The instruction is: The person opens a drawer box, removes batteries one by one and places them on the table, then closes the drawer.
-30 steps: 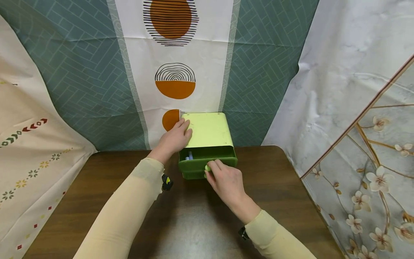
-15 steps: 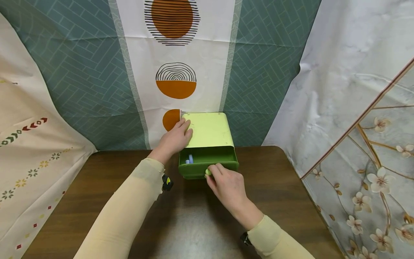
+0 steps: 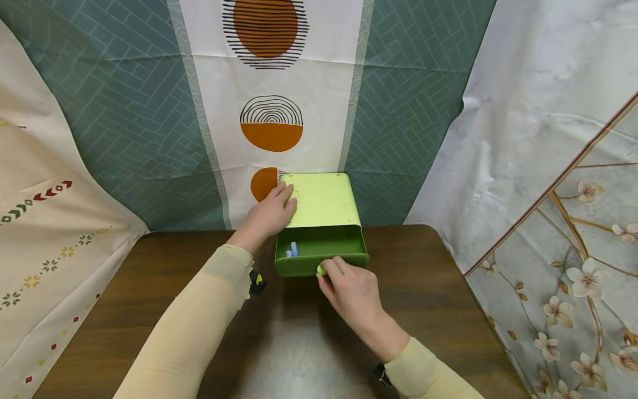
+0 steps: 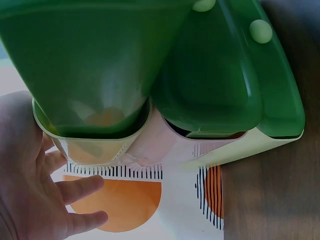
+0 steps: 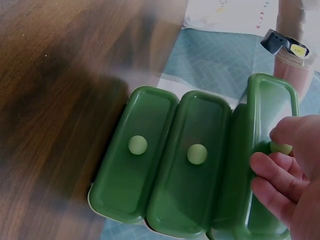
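Tabletop [image 3: 294,332] of dark wood spans the lower part of the head view and bears a pale yellow-green cabinet [image 3: 321,199] at the middle of the frame. Its dark green top drawer [image 3: 299,269] juts toward the bottom of the picture, its inside partly exposed; two lower drawers, a middle one [image 5: 197,195] and a bottom one [image 5: 120,180], sit closed at centre and left of the right wrist view. The left hand [image 3: 269,213], fingers extended, rests on the cabinet's left edge, presumably to steady it. The right hand [image 3: 354,291] bends its fingers at the drawer front, right of centre. Two pale blue cylinders [image 3: 294,249], too small to identify, rest in the drawer's left end. Smallest is the light-green knob [image 3: 322,270], pinched by the right hand, probably because it offers a firm hold.
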The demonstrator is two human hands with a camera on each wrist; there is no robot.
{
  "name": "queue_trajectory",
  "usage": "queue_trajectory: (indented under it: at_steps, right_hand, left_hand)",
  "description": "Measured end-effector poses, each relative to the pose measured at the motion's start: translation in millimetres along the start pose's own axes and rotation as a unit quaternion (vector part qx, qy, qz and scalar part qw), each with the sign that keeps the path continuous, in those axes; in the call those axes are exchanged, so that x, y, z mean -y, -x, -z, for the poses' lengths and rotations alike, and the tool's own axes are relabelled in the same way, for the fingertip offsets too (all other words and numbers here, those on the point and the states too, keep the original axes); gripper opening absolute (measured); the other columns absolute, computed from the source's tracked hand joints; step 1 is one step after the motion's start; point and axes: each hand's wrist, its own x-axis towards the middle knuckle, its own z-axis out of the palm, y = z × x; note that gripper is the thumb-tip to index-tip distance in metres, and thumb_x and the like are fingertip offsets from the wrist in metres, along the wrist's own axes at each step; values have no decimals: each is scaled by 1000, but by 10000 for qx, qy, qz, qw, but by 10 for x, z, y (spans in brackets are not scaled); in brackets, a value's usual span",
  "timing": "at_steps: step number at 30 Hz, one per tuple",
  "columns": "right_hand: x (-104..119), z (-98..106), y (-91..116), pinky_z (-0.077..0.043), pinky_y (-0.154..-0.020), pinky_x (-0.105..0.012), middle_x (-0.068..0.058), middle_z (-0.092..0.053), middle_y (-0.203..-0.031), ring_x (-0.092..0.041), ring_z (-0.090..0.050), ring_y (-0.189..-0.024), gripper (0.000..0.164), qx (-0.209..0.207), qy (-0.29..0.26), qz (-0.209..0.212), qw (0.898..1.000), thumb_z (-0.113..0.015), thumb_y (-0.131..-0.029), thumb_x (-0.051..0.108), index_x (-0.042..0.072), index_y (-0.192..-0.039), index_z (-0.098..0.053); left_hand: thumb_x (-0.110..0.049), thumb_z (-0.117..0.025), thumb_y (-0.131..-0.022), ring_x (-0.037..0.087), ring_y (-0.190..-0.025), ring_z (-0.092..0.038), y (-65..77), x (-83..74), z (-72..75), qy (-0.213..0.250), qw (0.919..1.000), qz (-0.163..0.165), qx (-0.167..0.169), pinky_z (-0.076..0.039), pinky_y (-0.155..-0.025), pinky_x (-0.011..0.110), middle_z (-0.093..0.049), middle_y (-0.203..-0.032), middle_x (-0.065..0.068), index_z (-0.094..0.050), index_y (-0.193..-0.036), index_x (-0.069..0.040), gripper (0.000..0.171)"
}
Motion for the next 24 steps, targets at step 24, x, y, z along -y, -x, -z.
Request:
queue_trajectory:
  at_steps: [24]
  right_hand:
    - [67, 118, 103, -40, -45, -24, 8, -59, -82, -8, -57, -55, 20, -97, -137, 52, 9998, -86, -93, 18, 17, -101, -68]
  left_hand:
    - [-46, -29, -120, 32, -168, -20, 0, 23, -11, -31, 10000, -10, 57, -33, -125, 65, -14, -185, 8, -24, -179, -18, 65]
